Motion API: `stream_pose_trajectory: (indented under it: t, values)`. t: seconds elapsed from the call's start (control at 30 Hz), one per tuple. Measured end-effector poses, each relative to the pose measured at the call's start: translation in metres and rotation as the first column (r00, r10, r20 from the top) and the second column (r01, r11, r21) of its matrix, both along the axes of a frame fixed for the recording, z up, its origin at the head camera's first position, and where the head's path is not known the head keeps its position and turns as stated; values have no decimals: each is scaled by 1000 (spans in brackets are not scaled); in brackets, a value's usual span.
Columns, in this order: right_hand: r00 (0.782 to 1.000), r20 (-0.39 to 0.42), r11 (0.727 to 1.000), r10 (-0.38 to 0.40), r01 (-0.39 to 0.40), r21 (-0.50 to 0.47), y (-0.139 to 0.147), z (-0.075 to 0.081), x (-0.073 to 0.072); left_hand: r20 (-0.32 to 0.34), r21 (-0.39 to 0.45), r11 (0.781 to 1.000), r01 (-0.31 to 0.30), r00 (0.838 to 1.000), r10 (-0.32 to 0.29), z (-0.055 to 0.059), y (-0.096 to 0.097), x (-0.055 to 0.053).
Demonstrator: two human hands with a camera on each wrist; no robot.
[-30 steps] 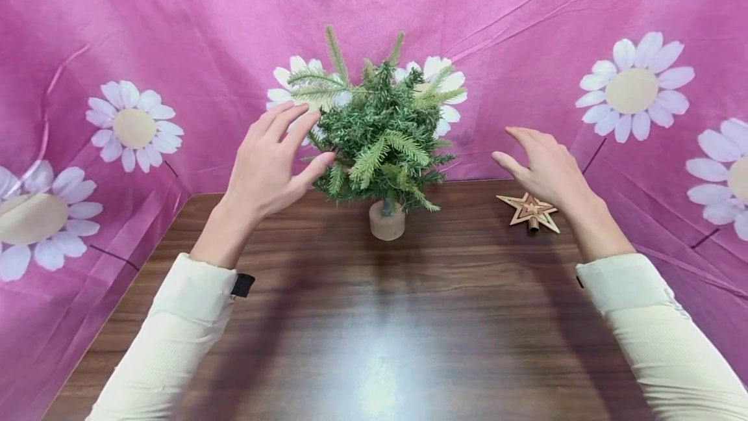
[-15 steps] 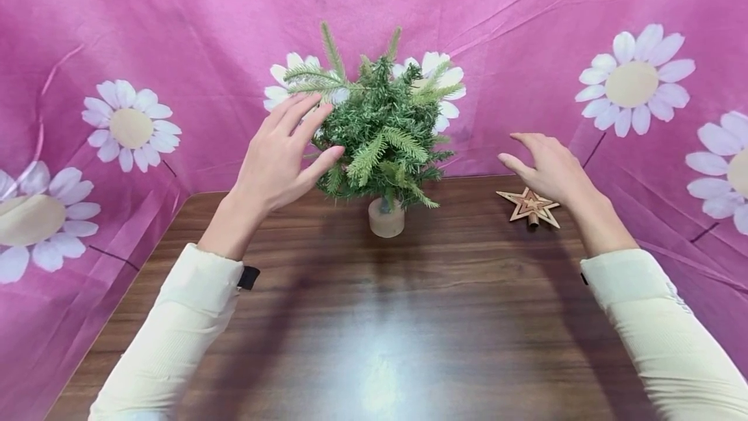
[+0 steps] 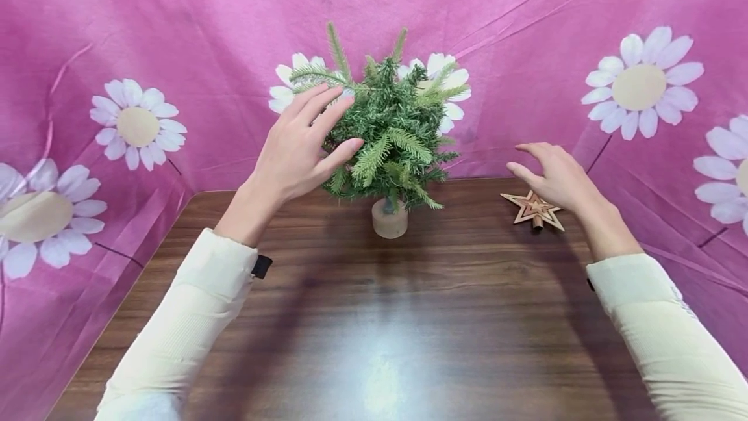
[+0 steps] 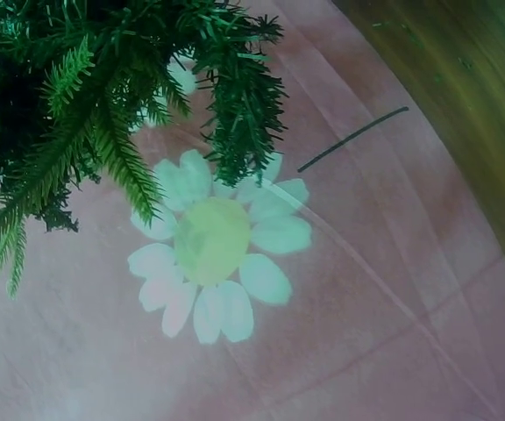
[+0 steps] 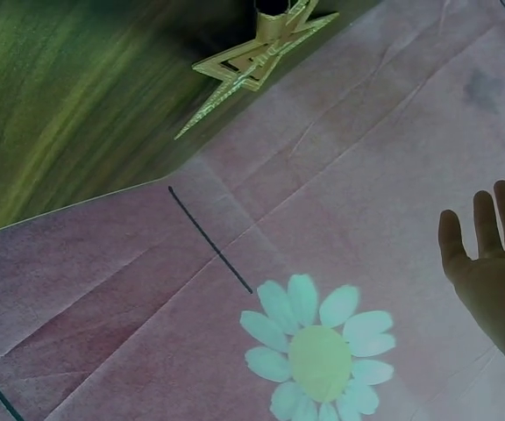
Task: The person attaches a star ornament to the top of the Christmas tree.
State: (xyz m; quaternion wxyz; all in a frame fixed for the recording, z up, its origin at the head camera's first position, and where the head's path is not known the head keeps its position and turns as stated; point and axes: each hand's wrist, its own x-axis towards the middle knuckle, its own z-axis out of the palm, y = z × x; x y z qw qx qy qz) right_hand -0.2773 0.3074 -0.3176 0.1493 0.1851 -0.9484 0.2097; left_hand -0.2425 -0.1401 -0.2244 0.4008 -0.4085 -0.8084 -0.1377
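A small artificial Christmas tree [image 3: 391, 128] stands upright on a round wooden base [image 3: 389, 219] near the back of the table. My left hand [image 3: 300, 148] is at its left side, fingers spread and overlapping the branches in the head view. In the left wrist view the tree's branches [image 4: 121, 114] fill the upper left, with a fingertip just at the left edge. To the right, a gold star tree topper [image 3: 534, 209] lies on the table, its socket toward me. Above and just behind it hovers my right hand [image 3: 555, 174], fingers loosely extended and holding nothing. The star [image 5: 257, 61] also shows in the right wrist view.
The brown wooden table [image 3: 327, 317] has a glare spot at its front middle. Pink cloth [image 3: 234, 31] printed with white daisies hangs close around the table's back and both sides.
My left hand has moved right, closer over the tree's left branches. My right hand has shifted slightly right and lower, toward the star. Tree and star have stayed in place.
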Motion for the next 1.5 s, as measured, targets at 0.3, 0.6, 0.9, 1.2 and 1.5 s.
stream_pose_trajectory:
  t: [0.3, 0.6, 0.9, 1.2, 1.5]
  values:
    - [1000, -5, 1000, 13, -13, -7, 4, -5, -1, 34, -38, 999, -10, 999, 11, 7, 8, -6]
    - [1000, 21, 1000, -8, 9, -27, 10, -7, -5, 81, -68, 997, -35, 996, 41, 14, 12, -10]
    - [998, 54, 999, -37, 39, -34, 21, -12, -7, 93, -95, 992, -85, 991, 94, 17, 17, -14]
    - [993, 109, 998, -54, 56, -11, 30, -18, -6, 103, -124, 985, -122, 985, 135, 20, 22, -16]
    - [982, 178, 998, -70, 68, 17, 42, -29, -8, 152, -180, 964, -194, 963, 222, 25, 28, -17]
